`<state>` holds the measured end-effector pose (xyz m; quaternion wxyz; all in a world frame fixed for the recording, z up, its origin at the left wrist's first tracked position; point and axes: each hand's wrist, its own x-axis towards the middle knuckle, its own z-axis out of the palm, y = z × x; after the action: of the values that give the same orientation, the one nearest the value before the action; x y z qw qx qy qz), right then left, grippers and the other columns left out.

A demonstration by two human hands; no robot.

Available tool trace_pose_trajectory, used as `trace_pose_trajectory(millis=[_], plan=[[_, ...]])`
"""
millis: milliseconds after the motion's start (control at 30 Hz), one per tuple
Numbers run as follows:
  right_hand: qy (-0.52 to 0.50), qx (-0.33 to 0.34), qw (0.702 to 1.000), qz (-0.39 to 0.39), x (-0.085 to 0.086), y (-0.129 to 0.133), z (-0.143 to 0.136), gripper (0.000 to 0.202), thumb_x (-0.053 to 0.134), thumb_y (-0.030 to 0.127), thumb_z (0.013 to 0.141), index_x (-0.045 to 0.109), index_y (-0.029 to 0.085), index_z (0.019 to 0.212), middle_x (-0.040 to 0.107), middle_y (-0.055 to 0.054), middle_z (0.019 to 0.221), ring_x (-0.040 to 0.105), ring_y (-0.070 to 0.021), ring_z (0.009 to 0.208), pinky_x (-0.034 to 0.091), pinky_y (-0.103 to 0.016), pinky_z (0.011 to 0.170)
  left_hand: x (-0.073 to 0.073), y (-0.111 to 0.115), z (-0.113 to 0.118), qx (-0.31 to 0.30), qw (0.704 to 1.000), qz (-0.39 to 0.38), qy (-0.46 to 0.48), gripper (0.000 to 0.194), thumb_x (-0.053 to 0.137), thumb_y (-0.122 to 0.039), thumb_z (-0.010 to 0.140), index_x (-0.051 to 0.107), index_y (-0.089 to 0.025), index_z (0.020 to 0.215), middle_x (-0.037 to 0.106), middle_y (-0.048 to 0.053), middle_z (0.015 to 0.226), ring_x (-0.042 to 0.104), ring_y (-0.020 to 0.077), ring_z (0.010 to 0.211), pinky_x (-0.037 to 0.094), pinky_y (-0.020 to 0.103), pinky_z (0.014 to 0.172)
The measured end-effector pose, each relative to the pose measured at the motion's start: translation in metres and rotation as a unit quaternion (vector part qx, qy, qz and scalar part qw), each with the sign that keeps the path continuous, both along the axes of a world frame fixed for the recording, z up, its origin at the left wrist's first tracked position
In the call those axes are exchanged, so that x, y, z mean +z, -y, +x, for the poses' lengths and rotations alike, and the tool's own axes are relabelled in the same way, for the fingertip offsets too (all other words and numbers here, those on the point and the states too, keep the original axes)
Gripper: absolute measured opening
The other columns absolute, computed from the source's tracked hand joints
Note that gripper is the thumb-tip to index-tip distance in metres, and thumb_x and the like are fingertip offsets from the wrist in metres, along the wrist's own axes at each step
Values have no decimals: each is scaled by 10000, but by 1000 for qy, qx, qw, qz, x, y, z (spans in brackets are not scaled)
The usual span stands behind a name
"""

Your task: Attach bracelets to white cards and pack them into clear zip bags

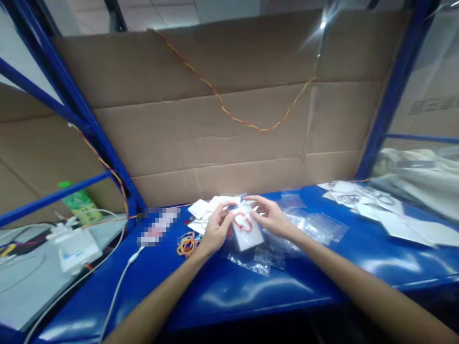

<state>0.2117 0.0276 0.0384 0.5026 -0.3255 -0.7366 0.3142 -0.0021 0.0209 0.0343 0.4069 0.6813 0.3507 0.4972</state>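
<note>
Both of my hands hold a small clear plastic bag with a white card (250, 240) in it, above the blue table. A red cord bracelet (243, 222) lies curved across the card. My left hand (217, 228) pinches the bag's upper left edge between thumb and fingers. At the upper right edge, my right hand (270, 217) grips it with bent fingers. Clear plastic bags (315, 227) lie loose beneath and right of my hands. Left of my left hand are a bundle of coloured cords (187, 244) and a stack of white cards (199, 209).
More white cards with bracelets (358, 197) spread over the table's right side. A white cable (120, 282) runs to a blurred-out item at left. A white box (77, 251) and green bottle (81, 203) stand on the side table. Cardboard (233, 138) walls the back between blue posts.
</note>
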Motion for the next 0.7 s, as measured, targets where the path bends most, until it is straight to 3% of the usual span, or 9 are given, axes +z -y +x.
trace_pose_trajectory(millis=[133,233,333,433,567,700], plan=[[3,14,1000,10,-2,-1,0,452,679,274,872,659,203,1317,706,-82,1149,620,-133,726,523,-271,663,-1,-2,-1,-7,1000,5,11,492,648,-528,928,561,-196,1280,579,-34,686,468,93,423,381,219,409],[-19,25,999,-19,-1,0,-1,414,687,337,889,684,205,1281,693,-99,1241,612,-118,674,494,-242,569,-2,-3,0,2,1000,13,9,471,683,-507,915,610,-177,1242,617,-3,724,471,94,457,390,217,416],[-28,13,999,-34,-1,0,-1,409,686,391,896,702,186,1250,719,-92,1109,574,-107,597,442,-222,484,-2,-3,0,11,1000,14,1,454,692,-497,909,644,-169,1220,672,38,820,520,110,511,421,216,428],[-31,-5,999,-31,-1,-2,0,407,702,400,880,730,175,1218,731,-68,945,572,-119,591,444,-229,496,-3,-5,0,30,999,13,-4,450,701,-501,895,682,-168,1198,693,53,850,548,117,520,444,217,427],[-36,-22,998,-35,-1,-4,1,436,741,391,843,753,174,1220,770,-81,948,620,-144,615,474,-252,529,-2,-8,-4,66,998,15,-7,429,702,-499,887,746,-150,1133,675,34,702,560,133,523,445,215,435],[-49,-26,997,-49,-1,-3,1,477,765,409,823,761,146,1221,801,-108,964,669,-177,623,505,-272,528,0,-10,-7,88,996,18,-8,467,770,-467,830,767,-123,1145,725,63,772,552,121,524,446,221,450]])
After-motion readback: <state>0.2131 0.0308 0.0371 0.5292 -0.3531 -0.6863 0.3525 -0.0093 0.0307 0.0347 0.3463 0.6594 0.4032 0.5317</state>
